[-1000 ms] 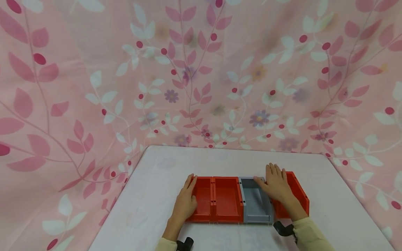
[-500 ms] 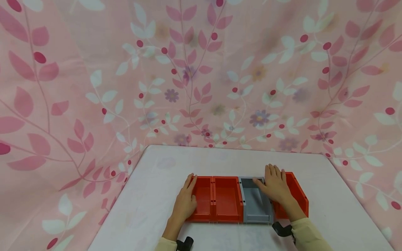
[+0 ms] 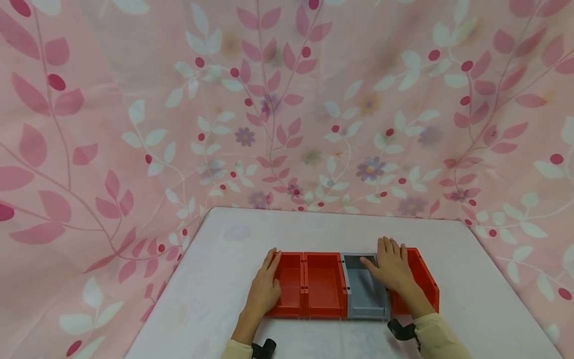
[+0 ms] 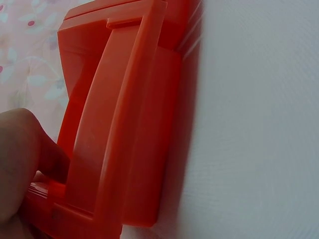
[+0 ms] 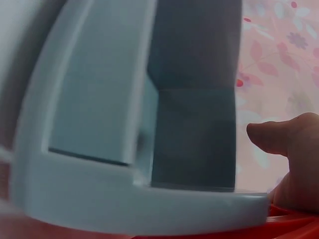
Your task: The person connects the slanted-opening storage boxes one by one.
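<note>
Two red storage bins, the leftmost bin (image 3: 289, 291) and a middle bin (image 3: 324, 284), stand side by side with a grey bin (image 3: 362, 294). A right-hand red bin (image 3: 423, 274) sits against the grey one, its far edge slightly farther back. My left hand (image 3: 263, 290) grips the outer wall of the leftmost bin, thumb inside it in the left wrist view. Fingers straight, my right hand (image 3: 394, 269) presses on the right-hand red bin near its shared side with the grey bin. Its thumb (image 5: 269, 137) sticks out over the grey bin.
The bins stand on a white-covered table (image 3: 251, 229) with a pink floral curtain (image 3: 287, 109) behind it. Black wrist cameras, such as the right one (image 3: 401, 330), hang at both wrists, low over the table in front of the bins.
The right-hand red bin has slid slightly toward me and a little to the left, together with my right hand. My left hand and the other bins stay where they were.
</note>
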Action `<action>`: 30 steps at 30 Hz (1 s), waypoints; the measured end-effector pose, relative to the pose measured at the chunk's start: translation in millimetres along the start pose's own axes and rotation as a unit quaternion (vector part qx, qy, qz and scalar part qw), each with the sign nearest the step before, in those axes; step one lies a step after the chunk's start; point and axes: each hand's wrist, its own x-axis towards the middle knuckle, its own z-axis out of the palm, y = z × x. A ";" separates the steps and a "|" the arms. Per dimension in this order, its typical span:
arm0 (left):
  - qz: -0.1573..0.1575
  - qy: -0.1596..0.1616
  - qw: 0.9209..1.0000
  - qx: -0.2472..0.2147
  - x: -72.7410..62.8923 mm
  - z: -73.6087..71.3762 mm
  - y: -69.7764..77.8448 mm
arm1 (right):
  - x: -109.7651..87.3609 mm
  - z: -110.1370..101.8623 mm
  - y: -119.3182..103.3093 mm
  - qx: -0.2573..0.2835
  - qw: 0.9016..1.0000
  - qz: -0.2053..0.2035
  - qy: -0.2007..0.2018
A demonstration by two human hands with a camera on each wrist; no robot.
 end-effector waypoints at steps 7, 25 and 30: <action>-0.010 -0.013 1.000 0.003 0.9 0.2 -0.6 | -1.3 10.7 4.5 -0.014 1.000 0.002 0.002; -0.006 -0.015 1.000 0.011 1.0 -1.2 -1.3 | -3.2 21.2 7.1 -0.017 1.000 0.005 0.006; -0.002 -0.011 1.000 0.012 -0.1 -3.3 -2.0 | -3.6 24.0 6.0 -0.011 1.000 0.006 0.005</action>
